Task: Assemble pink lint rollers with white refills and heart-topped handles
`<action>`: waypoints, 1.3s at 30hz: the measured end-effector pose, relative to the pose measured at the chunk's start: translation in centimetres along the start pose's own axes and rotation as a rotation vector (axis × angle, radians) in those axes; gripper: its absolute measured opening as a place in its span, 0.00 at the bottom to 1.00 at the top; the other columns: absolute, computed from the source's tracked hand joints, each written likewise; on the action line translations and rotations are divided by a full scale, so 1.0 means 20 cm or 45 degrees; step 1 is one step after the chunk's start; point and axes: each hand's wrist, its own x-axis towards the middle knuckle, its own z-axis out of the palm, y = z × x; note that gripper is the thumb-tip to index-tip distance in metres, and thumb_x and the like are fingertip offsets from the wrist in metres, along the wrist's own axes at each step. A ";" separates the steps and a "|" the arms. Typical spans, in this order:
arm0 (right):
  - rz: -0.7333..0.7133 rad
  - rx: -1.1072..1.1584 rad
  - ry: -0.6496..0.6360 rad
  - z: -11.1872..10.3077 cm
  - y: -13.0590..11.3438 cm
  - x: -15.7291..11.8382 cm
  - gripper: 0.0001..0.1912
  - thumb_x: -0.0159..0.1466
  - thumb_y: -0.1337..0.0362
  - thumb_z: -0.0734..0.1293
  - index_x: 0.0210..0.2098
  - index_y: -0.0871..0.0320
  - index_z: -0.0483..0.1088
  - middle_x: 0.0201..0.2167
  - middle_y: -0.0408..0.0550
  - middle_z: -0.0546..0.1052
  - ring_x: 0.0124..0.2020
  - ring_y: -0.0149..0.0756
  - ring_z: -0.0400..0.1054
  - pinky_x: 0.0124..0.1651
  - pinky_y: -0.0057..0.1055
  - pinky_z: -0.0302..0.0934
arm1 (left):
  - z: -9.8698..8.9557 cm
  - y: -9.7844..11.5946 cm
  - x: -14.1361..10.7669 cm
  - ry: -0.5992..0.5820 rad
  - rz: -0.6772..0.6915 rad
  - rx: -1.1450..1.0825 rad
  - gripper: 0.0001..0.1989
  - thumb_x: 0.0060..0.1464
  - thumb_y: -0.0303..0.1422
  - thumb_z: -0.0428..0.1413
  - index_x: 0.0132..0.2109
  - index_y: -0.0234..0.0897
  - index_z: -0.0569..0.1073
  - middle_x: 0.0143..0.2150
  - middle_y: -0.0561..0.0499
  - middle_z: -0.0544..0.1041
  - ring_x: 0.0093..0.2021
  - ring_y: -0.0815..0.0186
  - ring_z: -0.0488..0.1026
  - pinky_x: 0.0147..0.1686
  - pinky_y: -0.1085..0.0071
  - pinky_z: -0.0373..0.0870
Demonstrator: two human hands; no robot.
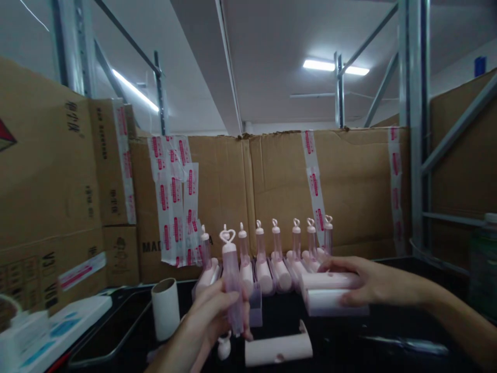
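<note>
My left hand [217, 316] is closed around a translucent pink tube [233, 287], held upright, with a heart-shaped loop on its cap. On the right, my right hand [361, 285] grips a pair of pale pink cylinders [330, 290] lying sideways in clear packaging, thumb in front and fingers over the top. A loose pale pink cylindrical shell [277, 349] with a hole and a raised tab lies in front. Beside it is a small loose cap [224, 348]. Just behind my left hand stands a small clear box [255, 305], partly hidden.
Several loop-capped tubes with pale cylinders [264, 274] stand in a row along the cardboard wall [279, 181]. At left are a cardboard roll [165, 308], a phone-like dark slab [112, 326] and a white power strip [66, 331]. A pen-like item [407, 344] lies right.
</note>
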 end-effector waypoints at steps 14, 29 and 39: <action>-0.193 -0.179 0.351 0.15 -0.16 0.02 0.20 0.67 0.47 0.62 0.40 0.58 0.71 0.38 0.48 0.74 0.41 0.40 0.67 0.47 0.36 0.61 | -0.03 -0.16 0.02 0.324 0.144 1.023 0.28 0.51 0.50 0.60 0.58 0.48 0.75 0.60 0.46 0.75 0.62 0.45 0.66 0.61 0.51 0.61; -0.583 0.165 0.673 0.66 -0.42 0.04 0.23 0.73 0.52 0.55 0.26 0.55 0.66 0.26 0.45 0.71 0.29 0.36 0.67 0.34 0.30 0.59 | 0.13 -0.13 -0.04 0.017 0.763 1.823 0.11 0.64 0.37 0.48 0.43 0.39 0.74 0.37 0.44 0.82 0.33 0.55 0.79 0.30 0.64 0.67; -0.659 0.246 0.459 0.67 -0.40 0.06 0.28 0.73 0.49 0.52 0.26 0.57 0.69 0.26 0.47 0.74 0.28 0.34 0.69 0.33 0.29 0.61 | 0.13 -0.05 -0.05 -0.150 0.481 1.791 0.19 0.64 0.48 0.49 0.33 0.40 0.73 0.32 0.48 0.81 0.27 0.60 0.76 0.28 0.65 0.57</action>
